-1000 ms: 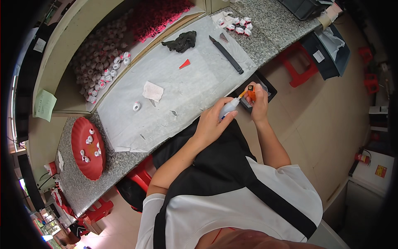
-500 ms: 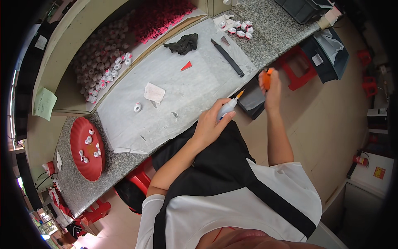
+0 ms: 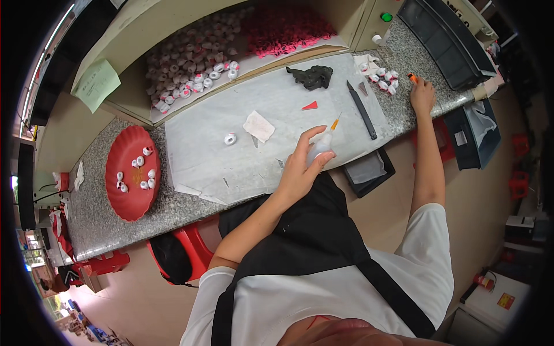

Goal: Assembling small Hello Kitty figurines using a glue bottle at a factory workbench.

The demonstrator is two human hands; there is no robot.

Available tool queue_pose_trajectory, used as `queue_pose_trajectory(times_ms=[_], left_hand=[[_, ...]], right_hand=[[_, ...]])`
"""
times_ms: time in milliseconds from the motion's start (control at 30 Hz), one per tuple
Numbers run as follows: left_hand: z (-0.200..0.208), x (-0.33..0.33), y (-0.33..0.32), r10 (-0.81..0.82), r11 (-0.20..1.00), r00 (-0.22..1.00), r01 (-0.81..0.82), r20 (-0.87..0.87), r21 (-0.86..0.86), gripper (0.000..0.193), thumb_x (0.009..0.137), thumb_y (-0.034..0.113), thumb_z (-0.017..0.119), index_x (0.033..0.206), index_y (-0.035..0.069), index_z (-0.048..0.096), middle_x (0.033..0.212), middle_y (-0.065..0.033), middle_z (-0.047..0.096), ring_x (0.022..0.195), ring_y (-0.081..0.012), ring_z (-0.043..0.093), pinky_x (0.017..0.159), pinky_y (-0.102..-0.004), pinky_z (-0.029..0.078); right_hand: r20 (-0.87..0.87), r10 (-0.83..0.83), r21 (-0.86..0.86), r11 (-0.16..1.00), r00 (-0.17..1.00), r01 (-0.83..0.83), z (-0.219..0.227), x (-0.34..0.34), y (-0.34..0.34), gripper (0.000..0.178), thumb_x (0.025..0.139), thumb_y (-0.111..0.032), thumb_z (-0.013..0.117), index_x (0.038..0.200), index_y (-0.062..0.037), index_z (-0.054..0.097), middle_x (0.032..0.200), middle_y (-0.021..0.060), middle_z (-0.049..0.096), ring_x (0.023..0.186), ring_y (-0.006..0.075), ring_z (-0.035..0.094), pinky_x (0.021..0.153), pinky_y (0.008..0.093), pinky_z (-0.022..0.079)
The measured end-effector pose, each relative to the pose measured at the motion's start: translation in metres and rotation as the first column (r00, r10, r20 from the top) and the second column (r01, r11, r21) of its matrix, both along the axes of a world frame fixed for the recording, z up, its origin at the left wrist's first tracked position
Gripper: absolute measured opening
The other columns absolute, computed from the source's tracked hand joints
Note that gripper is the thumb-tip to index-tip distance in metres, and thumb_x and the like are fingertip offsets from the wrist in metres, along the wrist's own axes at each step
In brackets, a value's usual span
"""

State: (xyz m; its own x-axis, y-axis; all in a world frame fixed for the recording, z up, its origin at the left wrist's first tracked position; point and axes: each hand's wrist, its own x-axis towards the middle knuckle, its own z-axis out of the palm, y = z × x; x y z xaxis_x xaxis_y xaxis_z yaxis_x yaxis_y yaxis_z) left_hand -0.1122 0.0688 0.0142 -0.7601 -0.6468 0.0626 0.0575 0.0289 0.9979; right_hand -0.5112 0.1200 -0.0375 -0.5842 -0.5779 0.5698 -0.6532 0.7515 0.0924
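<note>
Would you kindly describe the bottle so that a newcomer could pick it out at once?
Find the stone counter and the pale sheet lying on it. At the sheet's near edge, the left hand holds the translucent bottle. Its slim orange tip sets it apart from the black knife and red triangle.

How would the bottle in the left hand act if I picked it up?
The bottle is probably light, since the left hand holds it alone. It may roll if laid down, because its body looks rounded. Its needle looks very thin, so might bend if pushed.
</note>
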Motion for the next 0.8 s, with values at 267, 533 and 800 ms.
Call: queue_pose_trajectory(times_ms=[267, 533, 800], left_hand=[[0.005, 0.004, -0.009, 0.033, 0.991, 0.991, -0.016, -0.130, 0.134, 0.064, 0.079, 0.017, 0.049, 0.127, 0.010, 0.008, 0.081, -0.0074, 0.053, 0.070, -0.0099, 0.048, 0.061, -0.0208, 0.038], [0.003, 0.014, -0.013, -0.011, 0.989, 0.992, 0.029, -0.129, 0.143, 0.071, 0.078, 0.015, 0.051, 0.128, 0.014, 0.000, 0.082, -0.0050, 0.050, 0.066, -0.0087, 0.045, 0.063, -0.0215, 0.039], [0.016, 0.012, -0.057, 0.120, 0.803, 0.947, 0.083, 0.296, -0.590, 0.033, 0.077, 0.019, 0.050, 0.108, 0.010, 0.046, 0.072, -0.0132, 0.056, 0.066, -0.0264, 0.052, 0.062, -0.0323, 0.040]], right_hand=[[0.653, 0.756, -0.733, 0.647, 0.047, -0.209, 0.048, 0.227, 0.007, 0.017, 0.077, -0.007, 0.046, 0.090, 0.0018, 0.053, 0.082, 0.0048, 0.055, 0.076, 0.0098, 0.050, 0.070, 0.0217, 0.039], [0.404, 0.669, -0.770, 0.617, -0.624, 0.163, 0.040, 0.293, 0.000, 0.032, 0.077, -0.013, 0.046, 0.104, 0.0040, 0.044, 0.097, 0.0108, 0.052, 0.083, 0.0145, 0.050, 0.071, 0.0248, 0.040], [0.368, 0.853, -0.782, 0.500, -0.371, 0.372, 0.039, 0.289, 0.006, 0.037, 0.074, -0.023, 0.048, 0.099, 0.0045, 0.043, 0.086, 0.0130, 0.053, 0.079, 0.0201, 0.053, 0.071, 0.0292, 0.042]])
